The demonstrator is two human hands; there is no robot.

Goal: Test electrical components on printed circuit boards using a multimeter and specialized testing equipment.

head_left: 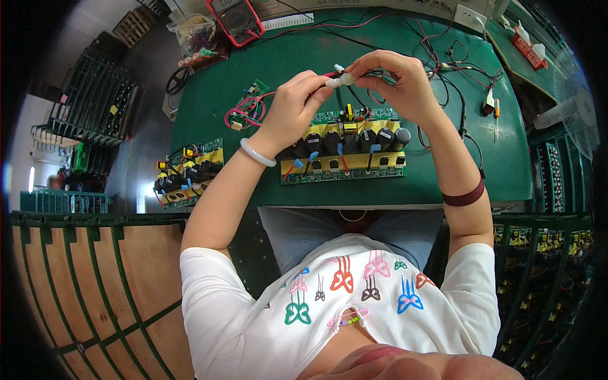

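Note:
Above the green bench my left hand [296, 104] pinches a small white wire connector [332, 83]. Facing it, my right hand [400, 79] is closed on a second white connector [348, 79]. The two connectors meet end to end; whether they are locked together cannot be made out. Another white plug end [339, 68] shows just above them. Below my hands lies a circuit board [342, 171] with a row of black capacitors, yellow parts and short red, blue and black leads. Dark wires run from the connectors toward the board.
A second populated board [190, 174] lies at the bench's left edge. Pink wires with a small board [247, 114] rest left of my hands. A red multimeter [237, 20] stands at the back. Loose cables [453, 66] and a screwdriver [497, 114] lie right, near a white fan [575, 120].

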